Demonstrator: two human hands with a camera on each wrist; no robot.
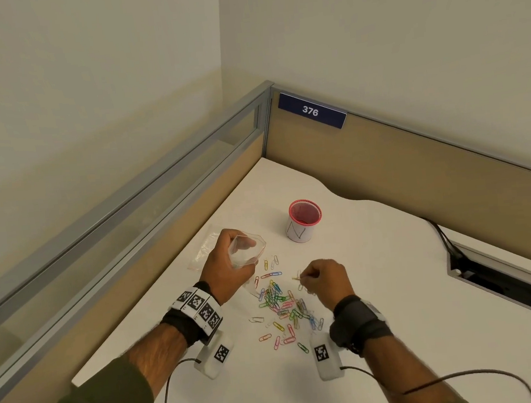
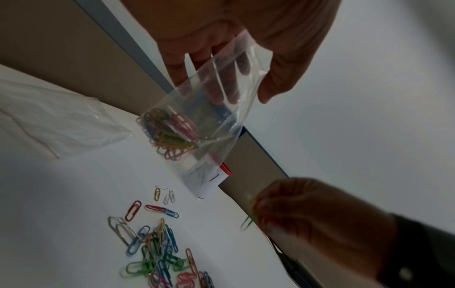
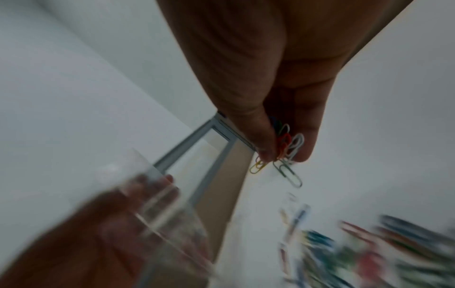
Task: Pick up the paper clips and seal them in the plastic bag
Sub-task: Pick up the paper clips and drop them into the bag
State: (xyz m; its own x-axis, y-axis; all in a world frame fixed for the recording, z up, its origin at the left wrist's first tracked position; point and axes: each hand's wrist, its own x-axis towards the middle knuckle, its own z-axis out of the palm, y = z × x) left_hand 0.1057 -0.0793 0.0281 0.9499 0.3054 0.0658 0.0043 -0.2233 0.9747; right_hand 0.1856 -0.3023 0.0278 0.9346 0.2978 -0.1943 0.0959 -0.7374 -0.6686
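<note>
My left hand point(image 1: 228, 265) holds a small clear plastic bag point(image 1: 248, 249) above the white desk point(image 1: 377, 288), mouth held wide. In the left wrist view the plastic bag point(image 2: 209, 124) hangs from the left hand point(image 2: 236, 58) with several coloured clips point(image 2: 169, 134) inside. My right hand point(image 1: 324, 281) is just right of the bag, above the pile. In the right wrist view the right hand point(image 3: 285, 144) pinches a bunch of paper clips point(image 3: 286, 154) between thumb and fingers. A scattered pile of coloured paper clips point(image 1: 283, 306) lies on the desk below both hands.
A red mesh cup point(image 1: 304, 218) stands behind the pile. Another clear bag point(image 1: 205, 248) lies flat left of my left hand. Partition walls point(image 1: 415, 162) close the desk at the back and left. A cable slot point(image 1: 502, 280) opens at the right.
</note>
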